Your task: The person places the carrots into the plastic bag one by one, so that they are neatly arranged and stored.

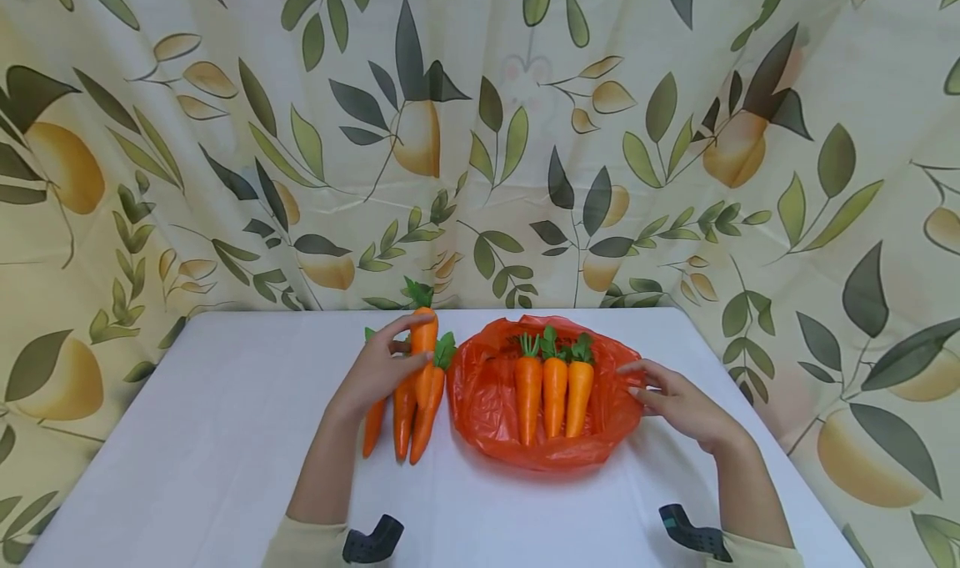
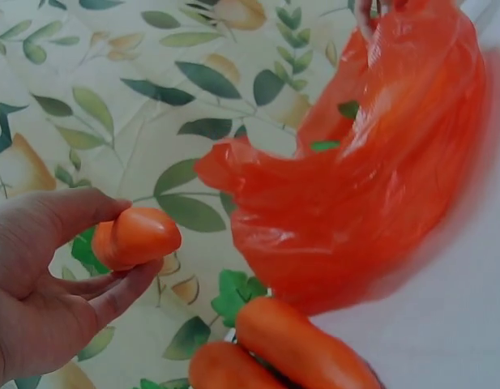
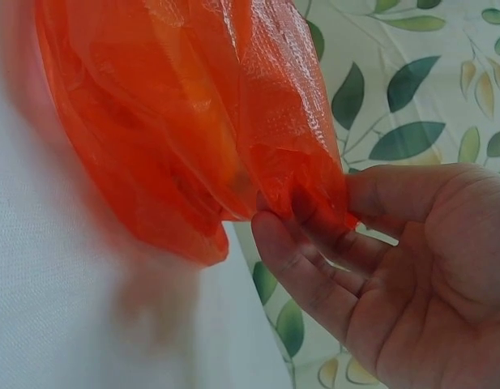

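My left hand [image 1: 380, 369] grips an orange carrot [image 1: 424, 334] with a green leafy top, between thumb and fingers. It is held above more carrots [image 1: 426, 424] lying on the table to the left of a red plastic bag [image 1: 480, 439]. In the left wrist view, the held carrot [image 2: 148, 237] points its rounded orange end toward the camera. Three carrots [image 1: 528, 397] lie side by side in the opened bag, leafy tops away from me. At the bag's right edge, my right hand [image 1: 678, 401] pinches the thin plastic [image 3: 298, 178] between thumb and fingers.
A white-covered table [image 1: 247, 418] carries everything. Behind it hangs a curtain [image 1: 480, 151] printed with leaves and fruit, close to the table's far edge. Dark wrist devices [image 1: 372, 540] sit at both sleeves.
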{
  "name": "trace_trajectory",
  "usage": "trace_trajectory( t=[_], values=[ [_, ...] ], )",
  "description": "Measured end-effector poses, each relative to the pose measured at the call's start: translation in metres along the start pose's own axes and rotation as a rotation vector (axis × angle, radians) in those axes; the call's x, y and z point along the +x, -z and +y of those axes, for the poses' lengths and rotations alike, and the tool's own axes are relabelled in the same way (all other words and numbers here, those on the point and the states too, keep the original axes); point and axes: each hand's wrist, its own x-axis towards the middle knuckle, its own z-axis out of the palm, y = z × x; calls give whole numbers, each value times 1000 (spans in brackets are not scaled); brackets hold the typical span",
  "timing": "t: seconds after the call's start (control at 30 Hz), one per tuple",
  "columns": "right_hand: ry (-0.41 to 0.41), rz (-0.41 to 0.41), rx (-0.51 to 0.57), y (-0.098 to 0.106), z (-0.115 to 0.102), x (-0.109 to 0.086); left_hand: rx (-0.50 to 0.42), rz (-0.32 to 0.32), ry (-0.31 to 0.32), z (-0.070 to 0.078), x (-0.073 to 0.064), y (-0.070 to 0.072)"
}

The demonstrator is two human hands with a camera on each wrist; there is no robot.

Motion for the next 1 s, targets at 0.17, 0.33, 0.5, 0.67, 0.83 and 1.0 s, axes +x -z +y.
trace_trajectory(
  t=[0.17,0.33,0.5,0.67,0.83,1.0],
  values=[
    [2,-2,4,0,1,0,-17,-8,0,9,4,-9],
    [12,-4,-1,1,1,-1,-33,-21,-8,16,7,-20],
    [24,-4,-8,1,0,-1,-59,-54,-79,23,7,-31],
    [29,-6,-10,1,-1,-1,-70,-73,-103,29,9,-40],
    [32,-4,-14,2,-2,-2,-79,-104,-112,34,10,-52],
    [27,-7,-9,2,-3,-4,-90,-130,-114,39,10,-62]
  ],
)
